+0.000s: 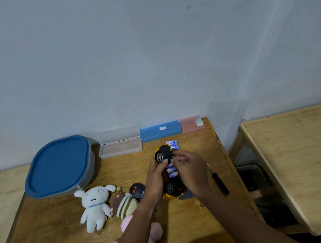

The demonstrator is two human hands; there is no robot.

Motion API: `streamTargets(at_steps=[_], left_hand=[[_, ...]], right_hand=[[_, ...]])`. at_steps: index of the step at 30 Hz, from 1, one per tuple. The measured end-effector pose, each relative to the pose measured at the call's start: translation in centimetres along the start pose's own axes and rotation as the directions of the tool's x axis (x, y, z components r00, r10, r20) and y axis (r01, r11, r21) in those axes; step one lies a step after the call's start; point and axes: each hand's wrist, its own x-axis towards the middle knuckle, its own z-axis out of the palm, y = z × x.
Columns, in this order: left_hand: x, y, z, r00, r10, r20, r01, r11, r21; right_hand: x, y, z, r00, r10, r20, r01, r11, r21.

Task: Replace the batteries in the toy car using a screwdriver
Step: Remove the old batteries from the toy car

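The yellow and black toy car point(164, 154) lies upside down on the wooden table, its battery bay uncovered with blue batteries point(172, 172) in it. My left hand point(156, 177) grips the car's left side, thumb over the underside. My right hand point(189, 168) is at the bay, fingertips pinching at the topmost battery. Loose blue batteries point(172, 144) lie just beyond the car. A black-handled screwdriver point(220, 182) rests on the table to the right of my right hand. The grey battery cover point(186, 196) lies by the car's near end.
A blue-lidded grey tub point(59, 167) stands at the back left. Clear point(119, 144), blue point(160, 131) and pink point(191, 124) cases line the wall. Plush toys point(95, 206) and a small black remote point(137, 189) lie left of my arms. A second table point(306, 164) is to the right.
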Motion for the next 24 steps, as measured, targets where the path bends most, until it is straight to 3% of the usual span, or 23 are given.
streamTargets(at_steps=[9, 24], left_hand=[[0.2, 0.6, -0.3, 0.998, -0.061, -0.011, 0.057, 0.973, -0.224], [-0.1, 0.7, -0.7, 0.986, 0.169, -0.008, -0.169, 0.986, 0.005]], right_hand=[[0.0, -0.7, -0.3, 0.999, -0.012, 0.032, 0.01, 0.999, 0.043], [1.3, -2.2, -0.7, 0.981, 0.039, 0.188, -0.042, 0.999, 0.009]])
